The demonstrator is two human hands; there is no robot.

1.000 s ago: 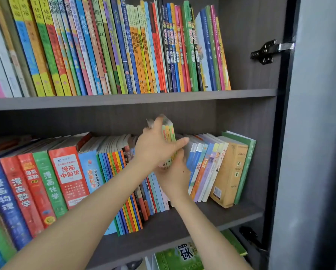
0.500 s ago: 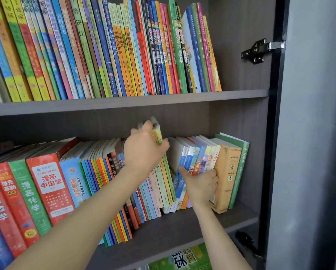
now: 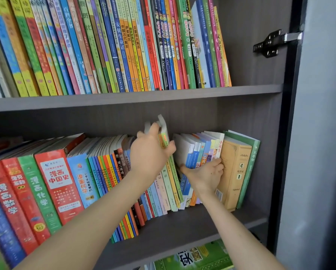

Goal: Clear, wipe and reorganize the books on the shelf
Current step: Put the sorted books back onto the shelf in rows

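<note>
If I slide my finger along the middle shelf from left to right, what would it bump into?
Green 漫画化学 book → red 漫画中国史 book → light blue 漫画科学 book → left hand gripping tall thin books → right hand gripping short thin books → tan book → green end book.

Dark grey shelf (image 3: 182,227) under a row of leaning books (image 3: 56,182)

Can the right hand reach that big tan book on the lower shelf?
Probably yes. The right hand grips the thin books right beside the tan book, with nothing between. It would need to let go first. The left hand holds the green books further left.
</note>
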